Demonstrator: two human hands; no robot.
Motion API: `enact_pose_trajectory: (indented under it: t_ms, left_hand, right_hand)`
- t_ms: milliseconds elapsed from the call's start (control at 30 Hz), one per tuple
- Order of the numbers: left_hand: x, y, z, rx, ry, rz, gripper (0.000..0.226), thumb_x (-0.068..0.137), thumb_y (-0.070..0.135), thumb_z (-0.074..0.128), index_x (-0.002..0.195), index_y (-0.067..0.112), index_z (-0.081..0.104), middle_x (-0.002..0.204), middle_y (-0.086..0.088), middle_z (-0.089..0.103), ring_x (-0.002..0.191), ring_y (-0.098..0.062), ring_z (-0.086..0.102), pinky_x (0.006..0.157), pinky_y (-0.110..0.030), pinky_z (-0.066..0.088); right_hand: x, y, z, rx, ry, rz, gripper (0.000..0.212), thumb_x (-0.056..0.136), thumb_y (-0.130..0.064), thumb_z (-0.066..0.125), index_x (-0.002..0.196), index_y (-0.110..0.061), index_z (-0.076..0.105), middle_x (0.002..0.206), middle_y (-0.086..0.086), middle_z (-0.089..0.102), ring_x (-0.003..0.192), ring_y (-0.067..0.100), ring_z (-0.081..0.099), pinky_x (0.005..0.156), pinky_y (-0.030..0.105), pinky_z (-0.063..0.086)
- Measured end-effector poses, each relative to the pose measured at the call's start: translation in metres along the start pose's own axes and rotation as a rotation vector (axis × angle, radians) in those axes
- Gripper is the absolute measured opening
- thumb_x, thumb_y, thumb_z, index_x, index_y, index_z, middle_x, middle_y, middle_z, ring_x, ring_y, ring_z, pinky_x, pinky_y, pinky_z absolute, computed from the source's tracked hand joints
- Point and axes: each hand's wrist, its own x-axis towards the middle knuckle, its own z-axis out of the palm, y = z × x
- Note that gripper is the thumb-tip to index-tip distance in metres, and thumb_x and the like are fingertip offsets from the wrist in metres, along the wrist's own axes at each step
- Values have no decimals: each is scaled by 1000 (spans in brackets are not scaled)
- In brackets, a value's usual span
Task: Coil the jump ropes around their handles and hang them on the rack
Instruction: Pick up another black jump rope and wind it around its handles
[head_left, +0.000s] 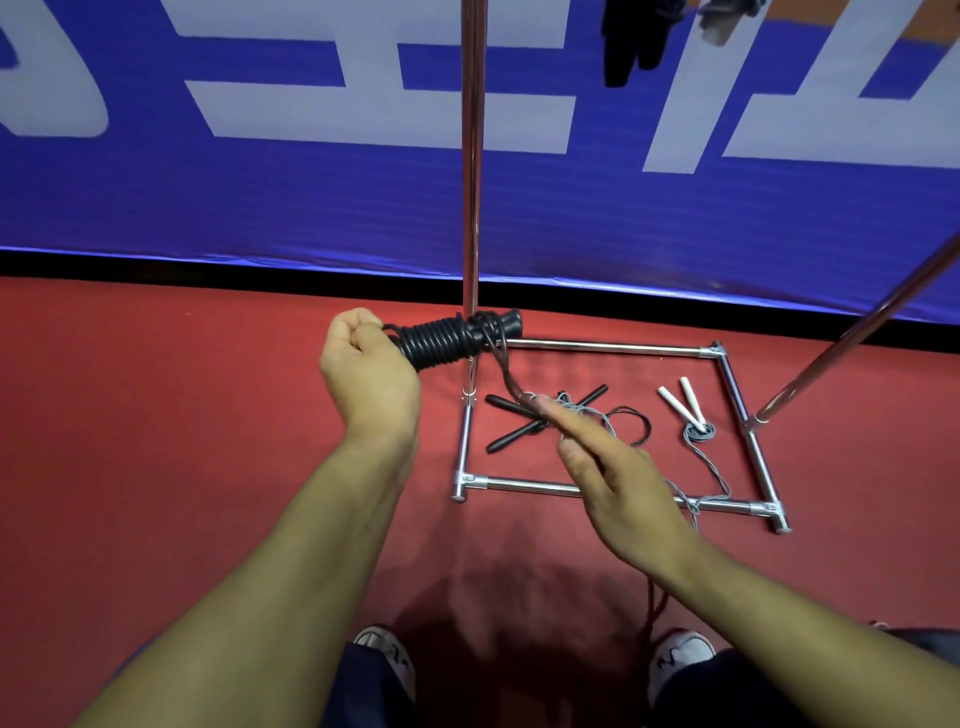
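Note:
My left hand (366, 371) grips the near end of a pair of black handles (457, 336) held level, with black rope coiled tightly round them. The loose end of that rope (506, 376) runs down from the coil to my right hand (618, 483), which pinches it between thumb and forefinger. On the red floor inside the rack's base lie a black jump rope (519, 421) with crossed handles and a white-handled grey rope (691, 410). The chrome rack (471, 182) stands just beyond my hands. Coiled ropes (631, 36) hang at the top.
The rack's rectangular base frame (597, 347) sits on the red floor, with a slanted pole (857, 332) at the right. A blue banner with white lettering (260, 182) closes off the back. My shoes (384, 654) are at the bottom edge.

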Motion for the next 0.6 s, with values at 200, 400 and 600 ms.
enact_pose_trajectory:
  t_ms: [200,400,600]
  left_hand:
    - [-21,-5,4,65,-163,106,23,80,12,34,66,27,46,60,14,42,54,-7,38,52,-26,34]
    - [-26,-6,7,166,-157,179,33,88,2,38,67,26,46,59,12,44,51,-2,40,53,-23,34]
    - [-27,-5,7,154,-115,180,34,89,-1,38,67,25,46,60,12,43,49,-1,40,51,-18,33]
  right_hand:
    - [10,18,1,-132,15,-36,27,95,-2,44,97,-20,63,86,-16,59,84,-3,55,75,8,37]
    - [4,11,1,-586,-16,-178,10,78,-26,33,69,-30,34,64,-18,38,74,13,36,79,31,29]
    - [6,4,3,-114,1,6,53,92,-59,23,53,-24,34,48,-1,35,50,12,38,55,31,30]
